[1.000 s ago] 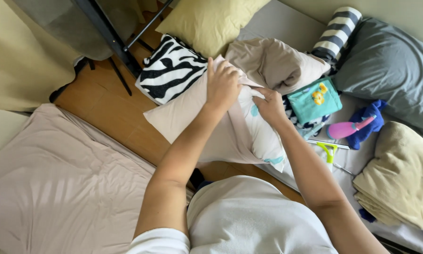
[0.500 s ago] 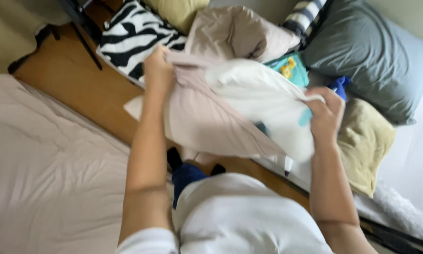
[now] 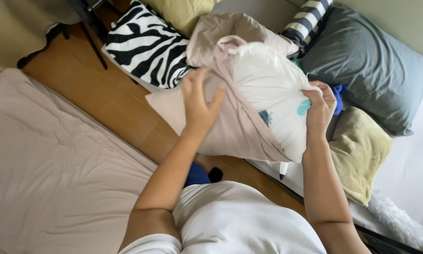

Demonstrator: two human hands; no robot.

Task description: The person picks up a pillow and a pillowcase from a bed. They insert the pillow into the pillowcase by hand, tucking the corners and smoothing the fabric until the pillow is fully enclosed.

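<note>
A white pillow with small teal marks is half inside a beige pillowcase, held up in front of me above the wooden floor. My left hand lies flat against the beige cloth on the left side, fingers spread. The white end of the pillow on the right is gripped by my right hand. The top of the case bunches up over the pillow.
A zebra-print cushion and a yellow-green cushion lie behind. A grey pillow, a striped roll and an olive folded cloth rest on the white mattress at right. A beige mattress spreads at left.
The pillow has been lifted and turned more upright. My left hand moved from the case's upper left corner onto its side, and the right hand rose with the white end.
</note>
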